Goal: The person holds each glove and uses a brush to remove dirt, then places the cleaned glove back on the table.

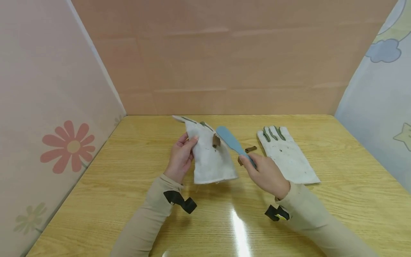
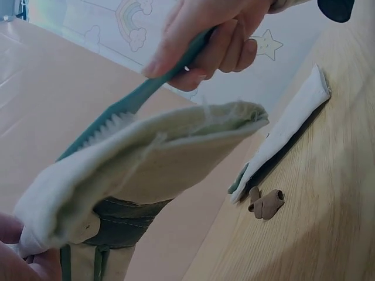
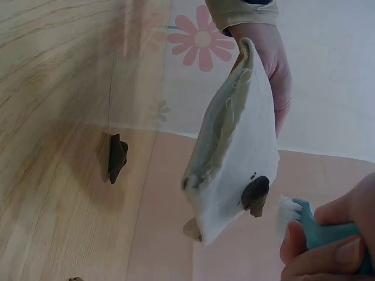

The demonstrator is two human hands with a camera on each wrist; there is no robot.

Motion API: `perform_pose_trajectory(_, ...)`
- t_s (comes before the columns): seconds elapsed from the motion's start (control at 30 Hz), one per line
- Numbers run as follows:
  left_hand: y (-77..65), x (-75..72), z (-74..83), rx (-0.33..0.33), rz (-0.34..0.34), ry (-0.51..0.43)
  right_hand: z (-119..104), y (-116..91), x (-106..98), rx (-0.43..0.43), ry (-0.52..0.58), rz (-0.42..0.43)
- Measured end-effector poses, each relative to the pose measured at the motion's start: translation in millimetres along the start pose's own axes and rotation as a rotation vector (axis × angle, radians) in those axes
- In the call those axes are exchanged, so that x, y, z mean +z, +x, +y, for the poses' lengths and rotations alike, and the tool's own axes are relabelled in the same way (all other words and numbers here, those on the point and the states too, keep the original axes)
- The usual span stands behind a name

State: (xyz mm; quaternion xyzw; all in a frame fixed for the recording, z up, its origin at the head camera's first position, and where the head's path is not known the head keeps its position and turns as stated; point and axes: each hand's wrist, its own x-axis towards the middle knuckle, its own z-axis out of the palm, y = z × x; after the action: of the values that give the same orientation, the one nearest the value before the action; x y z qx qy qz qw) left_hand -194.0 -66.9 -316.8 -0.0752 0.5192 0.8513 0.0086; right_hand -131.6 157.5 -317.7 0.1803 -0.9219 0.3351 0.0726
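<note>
My left hand (image 1: 181, 157) grips the side edge of a white work glove (image 1: 210, 160) and holds it up off the table, cuff toward me. Dark palm patches show on its far side in the left wrist view. A brown curled scrap (image 1: 216, 140) sticks to the glove's face, with small dark specks beside it (image 3: 253, 175). In my right hand (image 1: 266, 175) is a blue brush (image 1: 229, 138), held by its handle. Its white bristles (image 3: 288, 215) face the glove, close to the brown scrap.
A second white glove (image 1: 293, 160) with green finger strips lies flat on the wooden table (image 1: 128, 207) at the right. Brown curled scraps (image 1: 251, 149) lie between the two gloves. Patterned panels stand at left and right, a plain one (image 1: 224, 71) at the back.
</note>
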Motion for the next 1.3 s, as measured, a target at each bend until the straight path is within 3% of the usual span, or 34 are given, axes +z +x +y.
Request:
perform_pose_trajectory(0.17, -1.0, 2.1, -0.6, -0.001, -0.011, -0.004, -4.0, 1.1, 4.4, -0.028, 0.002, -0.027)
perform_pose_trajectory(0.43, -1.1, -0.2, -1.2, -0.010, -0.006, -0.010, 4.1, -3.1, 6.6, 0.042, -0.003, -0.032)
perform_pose_trajectory(0.73, -0.5, 1.5, -3.2, -0.011, -0.003, 0.002, -2.2, -1.0, 5.4, -0.009, 0.028, -0.017)
perform_pose_trajectory(1.0, -1.8, 2.4, -1.2, -0.023, 0.007, -0.001, 0.6, -1.3, -1.5, 0.057, -0.008, 0.003)
perform_pose_trajectory(1.3, -4.3, 3.2, -2.3, -0.001, -0.024, -0.001, -4.3, -2.3, 2.2, -0.040, 0.021, -0.008)
